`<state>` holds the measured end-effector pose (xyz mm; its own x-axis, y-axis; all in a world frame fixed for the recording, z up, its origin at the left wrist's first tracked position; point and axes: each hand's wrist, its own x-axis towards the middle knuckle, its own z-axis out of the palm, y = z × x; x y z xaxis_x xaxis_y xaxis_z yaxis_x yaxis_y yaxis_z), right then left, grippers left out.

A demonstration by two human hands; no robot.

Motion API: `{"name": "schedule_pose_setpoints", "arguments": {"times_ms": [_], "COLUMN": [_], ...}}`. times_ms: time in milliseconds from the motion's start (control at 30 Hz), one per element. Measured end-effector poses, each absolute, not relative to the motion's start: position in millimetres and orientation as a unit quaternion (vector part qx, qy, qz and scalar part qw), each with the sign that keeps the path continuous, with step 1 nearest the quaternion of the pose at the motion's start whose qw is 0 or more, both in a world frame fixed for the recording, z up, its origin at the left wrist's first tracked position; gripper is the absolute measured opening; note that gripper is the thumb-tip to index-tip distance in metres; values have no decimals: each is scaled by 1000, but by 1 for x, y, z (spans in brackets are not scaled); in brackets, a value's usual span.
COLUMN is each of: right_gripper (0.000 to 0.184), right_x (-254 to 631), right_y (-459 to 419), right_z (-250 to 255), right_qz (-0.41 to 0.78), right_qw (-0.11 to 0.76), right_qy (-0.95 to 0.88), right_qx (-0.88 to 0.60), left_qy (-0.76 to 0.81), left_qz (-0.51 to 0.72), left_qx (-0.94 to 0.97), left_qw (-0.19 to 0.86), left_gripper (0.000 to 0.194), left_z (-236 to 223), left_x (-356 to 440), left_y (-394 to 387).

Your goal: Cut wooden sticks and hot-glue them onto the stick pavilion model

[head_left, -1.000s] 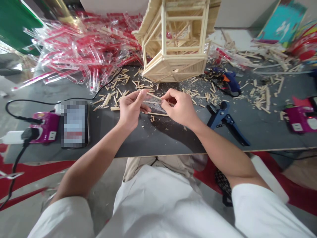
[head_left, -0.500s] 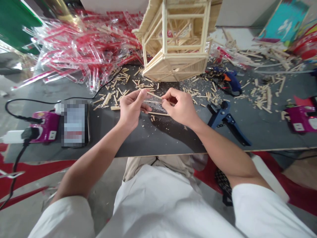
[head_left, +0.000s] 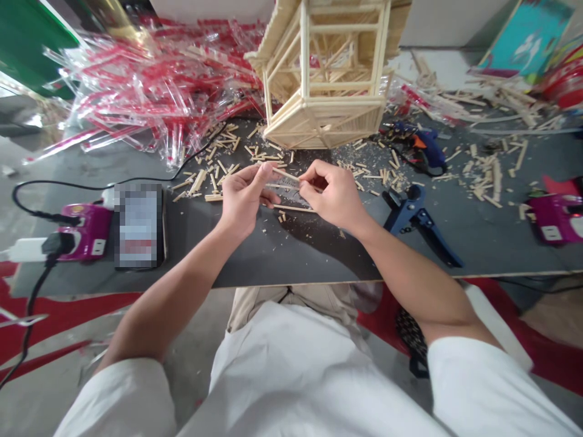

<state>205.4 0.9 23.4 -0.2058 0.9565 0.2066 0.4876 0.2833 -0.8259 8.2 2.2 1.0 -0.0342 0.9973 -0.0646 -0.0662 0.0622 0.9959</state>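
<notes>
With twelve o'clock straight ahead of us and our hands at the centre of the dial, we hold a thin stick (head_left: pixel 286 175) over the worktop (head_left: pixel 273 261). Our left hand (head_left: pixel 243 197) is on its nine o'clock side, thumb and forefinger pinching the left end; the other fingers curl below. Our right hand (head_left: pixel 331 193) is on the three o'clock side, thumb and forefinger pinching the right end. The stick slants down a little toward four o'clock. Just under it, a clear strip (head_left: pixel 283 184) spans the gap between our hands; we cannot tell which fingers grip it. On the six o'clock side of the strip, a second stick (head_left: pixel 291 208) runs toward our right hand, and we cannot tell whether it is held or resting.

At twelve o'clock, near our hands, stands a small house built of sticks (head_left: pixel 304 73). A heap of red and clear wrappers (head_left: pixel 159 91) fills ten to eleven o'clock. Short stick pieces (head_left: pixel 214 170) lie scattered beside our left hand and around the house. Toward nine o'clock we see a phone (head_left: pixel 136 227), with a purple power socket (head_left: pixel 95 224) just beyond it. A blue cutter (head_left: pixel 412 209) lies between three and four o'clock, near our right forearm, and a glue gun (head_left: pixel 430 152) lies toward two. Well out at three is another purple box (head_left: pixel 553 218).
</notes>
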Motion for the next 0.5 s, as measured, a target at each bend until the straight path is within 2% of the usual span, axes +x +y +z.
{"name": "schedule_pose_setpoints", "arguments": {"times_ms": [167, 233, 367, 433, 500], "right_gripper": [9, 9, 10, 11, 13], "right_x": [207, 208, 212, 212, 212], "right_y": [3, 4, 7, 8, 9], "right_z": [20, 20, 20, 19, 18], "right_qz": [315, 308, 283, 266, 247], "right_qw": [379, 387, 390, 375, 364], "right_qy": [-710, -712, -725, -741, -761], "right_qx": [-502, -497, -493, -489, -477], "left_qy": [512, 536, 550, 517, 477], "left_qz": [498, 484, 413, 362, 324], "left_qx": [508, 571, 717, 774, 816], "left_qw": [482, 390, 114, 47, 35], "left_gripper": [46, 45, 47, 40, 33], "left_z": [1, 1, 2, 2, 1], "left_x": [6, 4, 2, 2, 2], "left_y": [3, 1, -4, -4, -2]}}
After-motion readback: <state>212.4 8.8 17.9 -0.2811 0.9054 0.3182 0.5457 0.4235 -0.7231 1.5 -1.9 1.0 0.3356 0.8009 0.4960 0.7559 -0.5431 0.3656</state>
